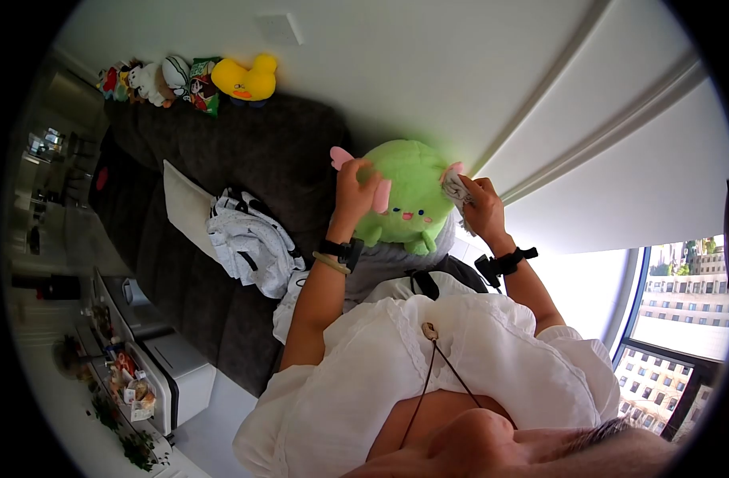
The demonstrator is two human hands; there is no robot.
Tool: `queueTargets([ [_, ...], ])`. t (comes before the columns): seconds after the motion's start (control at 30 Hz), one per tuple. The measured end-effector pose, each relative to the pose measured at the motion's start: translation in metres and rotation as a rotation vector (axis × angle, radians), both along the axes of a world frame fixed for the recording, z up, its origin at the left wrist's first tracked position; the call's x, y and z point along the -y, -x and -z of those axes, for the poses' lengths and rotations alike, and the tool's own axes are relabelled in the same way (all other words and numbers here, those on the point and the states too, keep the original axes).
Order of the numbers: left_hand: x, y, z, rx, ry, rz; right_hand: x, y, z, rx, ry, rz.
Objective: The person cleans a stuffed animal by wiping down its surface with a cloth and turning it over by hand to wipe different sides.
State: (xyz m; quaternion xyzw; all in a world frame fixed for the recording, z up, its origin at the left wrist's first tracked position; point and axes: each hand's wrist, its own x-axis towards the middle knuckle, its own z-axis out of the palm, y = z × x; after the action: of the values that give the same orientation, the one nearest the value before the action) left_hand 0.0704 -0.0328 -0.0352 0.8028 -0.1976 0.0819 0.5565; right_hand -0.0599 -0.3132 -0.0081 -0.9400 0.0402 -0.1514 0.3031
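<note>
A round green plush toy point(412, 179) with a small smiling face and pink ear-like flaps sits upright in front of me. My left hand point(356, 191) is closed at its left side, pinching around a pink flap point(382, 196). Another pink piece point(340, 157) sticks out beyond my fingers. On the toy's right side, my right hand point(484, 209) grips a bunched grey-and-white cloth point(457, 190), which lies against the other pink flap point(452, 170). The fingertips of my right hand are partly hidden by the cloth.
The toy rests on grey fabric at the end of a dark sofa point(221, 159). A light grey backpack point(253, 239) and a white cushion point(189, 209) lie to the left. Several plush toys, including a yellow one point(247, 78), line the sofa back. A window point(675, 319) is at right.
</note>
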Motion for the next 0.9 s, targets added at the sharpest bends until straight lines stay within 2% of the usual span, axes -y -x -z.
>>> queueTargets([
  [0.03, 0.001, 0.006, -0.013, -0.03, 0.088, 0.013, 0.0, 0.0, 0.0, 0.004, -0.012, -0.002],
  [0.13, -0.003, 0.03, -0.061, 0.279, -0.134, 0.207, 0.001, 0.0, 0.001, 0.013, -0.035, -0.007],
  [0.23, -0.008, 0.044, -0.069, 0.356, -0.566, 0.268, 0.001, -0.002, 0.0, 0.014, -0.042, -0.017],
  [0.33, -0.012, 0.037, -0.054, 0.389, -0.538, 0.163, -0.001, -0.002, -0.005, 0.006, -0.059, -0.017],
  [0.43, -0.019, 0.022, -0.049, 0.387, -0.321, 0.248, -0.007, 0.005, -0.013, 0.017, -0.094, -0.027],
  [0.53, -0.017, 0.013, -0.063, 0.028, -0.044, 0.3, -0.016, 0.009, -0.017, 0.078, -0.149, -0.071],
  [0.6, -0.017, -0.002, -0.065, -0.099, -0.107, 0.319, -0.027, 0.012, -0.019, 0.141, -0.192, -0.108],
  [0.73, -0.015, -0.047, -0.052, -0.256, -0.235, 0.335, -0.056, 0.008, -0.032, 0.183, 0.008, -0.273],
  [0.87, -0.005, -0.055, -0.05, -0.444, -0.186, 0.384, -0.085, -0.013, -0.042, 0.206, 0.021, -0.329],
  [0.9, -0.002, -0.058, -0.044, -0.516, -0.162, 0.409, -0.091, -0.023, -0.039, 0.309, 0.055, -0.33],
])
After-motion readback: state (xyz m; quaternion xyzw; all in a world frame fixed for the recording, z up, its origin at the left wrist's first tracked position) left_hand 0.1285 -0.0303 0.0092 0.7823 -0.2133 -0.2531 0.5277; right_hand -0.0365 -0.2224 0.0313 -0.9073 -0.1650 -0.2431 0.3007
